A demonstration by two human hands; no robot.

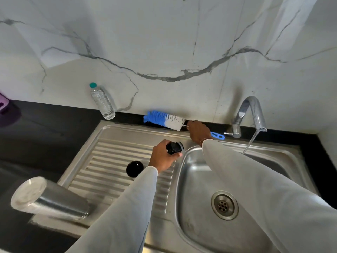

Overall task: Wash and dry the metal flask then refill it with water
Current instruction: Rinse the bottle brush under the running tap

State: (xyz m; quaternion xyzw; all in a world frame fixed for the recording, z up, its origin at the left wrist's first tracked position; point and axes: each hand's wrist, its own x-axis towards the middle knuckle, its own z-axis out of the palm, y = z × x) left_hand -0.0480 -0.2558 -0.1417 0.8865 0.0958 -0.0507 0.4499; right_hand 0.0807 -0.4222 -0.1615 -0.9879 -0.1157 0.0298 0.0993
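The metal flask (52, 198) stands upside down at the near left corner of the ribbed drainboard (113, 161). A black round cap (134, 168) lies on the drainboard. My left hand (162, 158) grips a black stopper (174, 147) above the drainboard's right side. My right hand (197, 131) is closed around the handle of a blue and white bottle brush (164, 119) that lies along the back ledge. The tap (249, 114) runs a thin stream of water into the sink basin (200, 179).
A clear plastic water bottle (102, 103) with a teal cap leans on the marble wall at the back. Black countertop (36, 136) spreads to the left. A purple object (3, 104) sits at the far left edge. The drain (224, 205) is in the basin's middle.
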